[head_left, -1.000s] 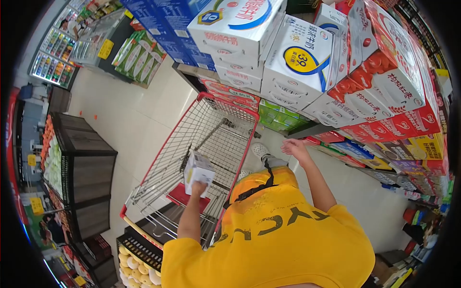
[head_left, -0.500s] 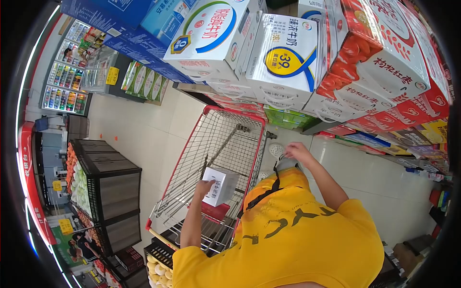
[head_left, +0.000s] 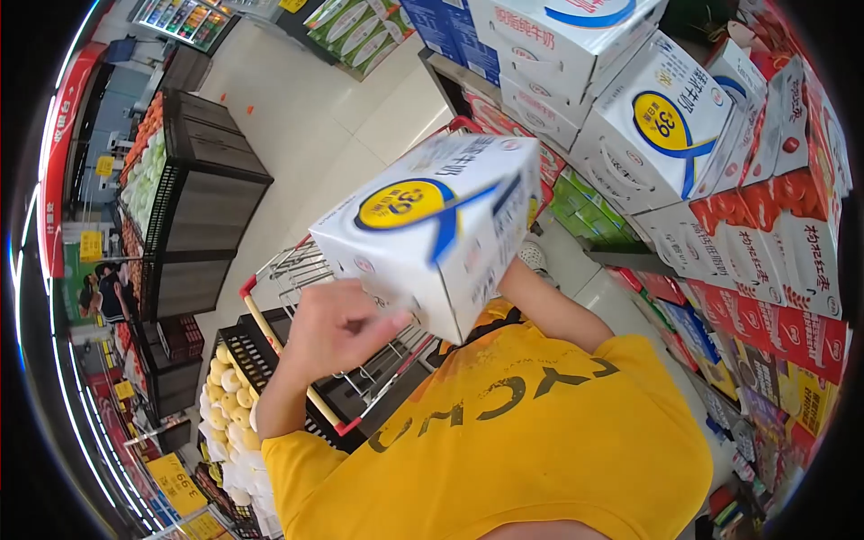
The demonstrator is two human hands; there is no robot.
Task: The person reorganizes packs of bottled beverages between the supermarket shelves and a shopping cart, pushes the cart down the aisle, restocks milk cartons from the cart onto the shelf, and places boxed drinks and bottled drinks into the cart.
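I see a white milk carton [head_left: 427,225] tilted above the shopping cart [head_left: 286,274], apparently mid-carry. At its near left side, the left hand [head_left: 331,331] has thumb and curled fingers apart; the right hand's hidden, grip untellable. Moving on calls for steady support.

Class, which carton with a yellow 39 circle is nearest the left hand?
The raised carton above the shopping cart; the other carton sits stacked at right.

Bright indoors | strip lights [head_left: 83,430] at left | carton [head_left: 432,225] slightly blurred | fisheye-curved edges
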